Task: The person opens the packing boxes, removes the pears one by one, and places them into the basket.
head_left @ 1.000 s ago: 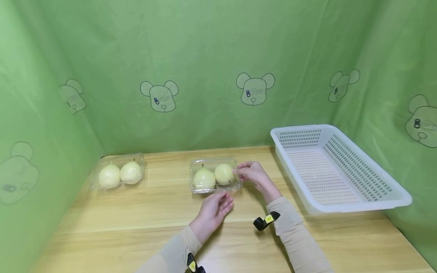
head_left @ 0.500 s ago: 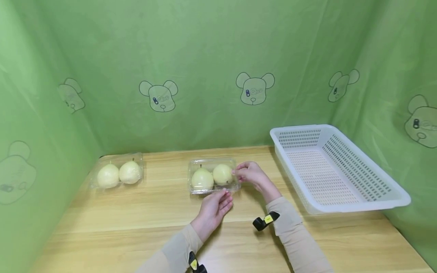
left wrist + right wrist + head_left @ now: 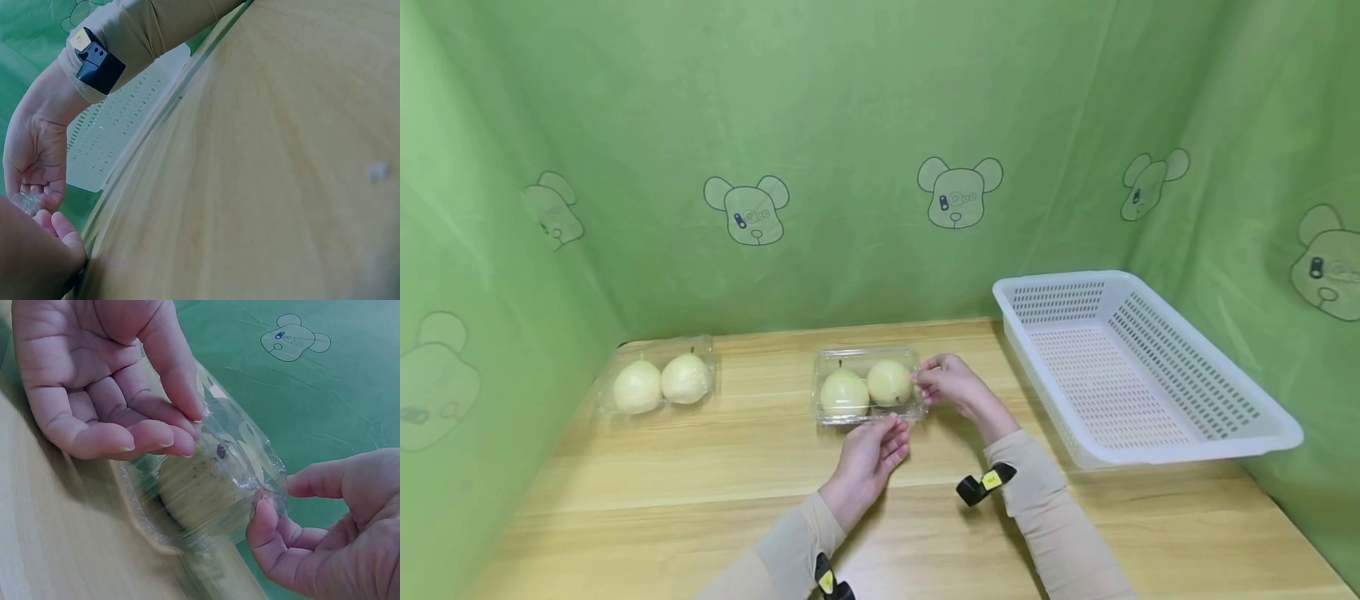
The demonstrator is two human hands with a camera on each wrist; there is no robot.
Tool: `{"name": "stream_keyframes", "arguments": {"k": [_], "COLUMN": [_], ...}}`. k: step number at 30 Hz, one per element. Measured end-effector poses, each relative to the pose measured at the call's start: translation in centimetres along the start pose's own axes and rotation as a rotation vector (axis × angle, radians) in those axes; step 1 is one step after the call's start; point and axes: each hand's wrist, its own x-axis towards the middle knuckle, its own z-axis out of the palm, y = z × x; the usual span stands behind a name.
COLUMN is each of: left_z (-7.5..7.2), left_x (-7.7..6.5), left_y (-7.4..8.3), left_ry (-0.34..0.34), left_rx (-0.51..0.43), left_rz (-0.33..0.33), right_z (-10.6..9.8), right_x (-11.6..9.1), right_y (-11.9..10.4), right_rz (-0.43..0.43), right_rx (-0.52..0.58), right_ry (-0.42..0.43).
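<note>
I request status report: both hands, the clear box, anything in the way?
Left hand pinches clear box at near edge; right hand pinches right end. Two pears inside. White basket to right, not in way.

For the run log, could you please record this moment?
container: two pears inside; left fingers: pinch front edge; right fingers: pinch right end

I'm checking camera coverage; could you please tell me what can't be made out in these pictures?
Head: right edge of the clear container, partly hidden by the right hand.
Left wrist: left hand, partly cut off by the left edge.
Left wrist: a pale speck, too blurred to identify.
</note>
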Motion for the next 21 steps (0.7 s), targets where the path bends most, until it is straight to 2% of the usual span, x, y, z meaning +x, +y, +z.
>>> {"name": "stream_keyframes", "arguments": {"k": [10,21], "left_z": [0.0,-0.2], "left_x": [0.2,0.2], "left_y": [-0.3,-0.1], "left_ry": [0.009,0.012], "left_rx": [0.005,0.014], "left_rz": [0.014,0.016], "right_z": [0.5,1.1], "right_x": [0.2,-0.4], "right_y": [0.0,-0.4], "right_rz": [-0.007,-0.046], "right_rx": [0.041,-0.017], "right_ry": [0.105,0.122]}}
